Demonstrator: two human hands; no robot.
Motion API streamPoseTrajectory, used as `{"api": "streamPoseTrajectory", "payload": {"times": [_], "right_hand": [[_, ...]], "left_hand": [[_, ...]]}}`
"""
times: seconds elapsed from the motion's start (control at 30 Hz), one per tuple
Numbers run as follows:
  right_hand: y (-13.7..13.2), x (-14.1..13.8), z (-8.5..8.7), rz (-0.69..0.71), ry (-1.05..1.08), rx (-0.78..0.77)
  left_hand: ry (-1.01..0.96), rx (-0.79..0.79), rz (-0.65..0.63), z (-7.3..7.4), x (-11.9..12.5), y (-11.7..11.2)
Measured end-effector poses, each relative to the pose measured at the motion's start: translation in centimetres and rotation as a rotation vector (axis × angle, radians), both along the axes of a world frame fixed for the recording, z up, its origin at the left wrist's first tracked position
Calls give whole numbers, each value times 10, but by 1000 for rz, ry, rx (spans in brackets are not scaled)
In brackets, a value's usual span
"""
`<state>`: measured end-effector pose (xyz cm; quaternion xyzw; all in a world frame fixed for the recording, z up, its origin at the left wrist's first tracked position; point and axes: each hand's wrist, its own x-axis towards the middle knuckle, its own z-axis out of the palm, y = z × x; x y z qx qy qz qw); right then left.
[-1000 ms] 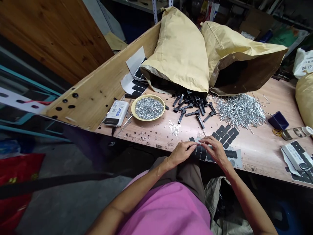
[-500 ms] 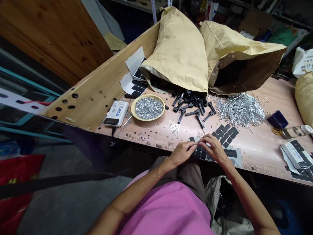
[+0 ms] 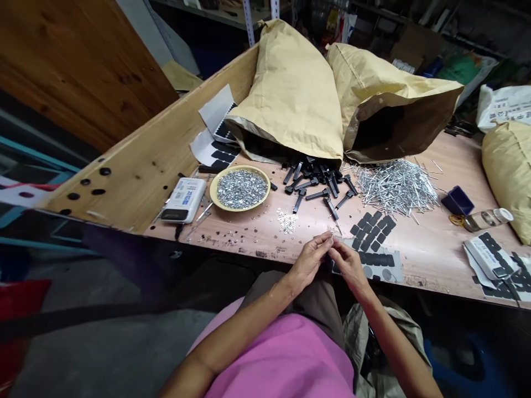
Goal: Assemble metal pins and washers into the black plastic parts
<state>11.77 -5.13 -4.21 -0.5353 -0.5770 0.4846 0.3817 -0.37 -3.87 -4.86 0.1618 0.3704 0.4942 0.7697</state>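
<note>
My left hand (image 3: 309, 261) and my right hand (image 3: 347, 262) meet at the near edge of the wooden table (image 3: 431, 254). Both are pinched together round a small thin part that I cannot make out. Just past my fingers lies a sheet of black adhesive pads (image 3: 373, 243). A small heap of tiny washers (image 3: 287, 220) sits to the left of it. Farther back lie black plastic handles (image 3: 315, 182) and a pile of thin metal pins (image 3: 394, 185).
A yellow bowl of small metal bits (image 3: 240, 188) and a white box (image 3: 183, 198) sit at the left. Two open paper sacks (image 3: 298, 94) lie at the back. A blue tray (image 3: 456, 200), a glass bottle (image 3: 483, 219) and more pad sheets (image 3: 493, 260) are at the right.
Both hands have drawn closer to my body and to the table's edge, still pinched together. The camera has shifted a little, so the table sits lower and further left.
</note>
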Motion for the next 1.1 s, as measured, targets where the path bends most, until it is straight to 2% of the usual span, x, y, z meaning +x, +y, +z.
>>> {"api": "streamPoseTrajectory", "payload": {"times": [0.1,0.17,0.27,0.4,0.5,0.6,0.7,0.77,0.83,0.97,1.1], "right_hand": [[-5,1,-7,-114,105,-118],[-4,9,-7,-182,76,-127],[0,27,-4,-188,-89,24],[5,42,-1,-119,-283,194],[13,52,-4,-105,-418,273],[31,78,-12,-143,-611,409],[56,121,-23,-218,-878,506],[71,150,-31,-196,-1071,519],[81,172,-38,-147,-1215,509],[89,190,-52,-120,-1308,482],[96,195,-57,-87,-1357,471]], "left_hand": [[65,4,60,-5,9,0],[102,4,50,-8,13,1],[67,-17,-15,-10,20,4],[34,-31,11,-11,36,10],[68,-55,13,-11,49,17],[143,-40,-20,-12,54,22],[298,52,-57,-20,47,19],[455,142,-45,-31,37,12],[638,236,23,-44,25,3],[871,354,119,-66,7,-11],[952,389,113,-75,5,-14]]}}
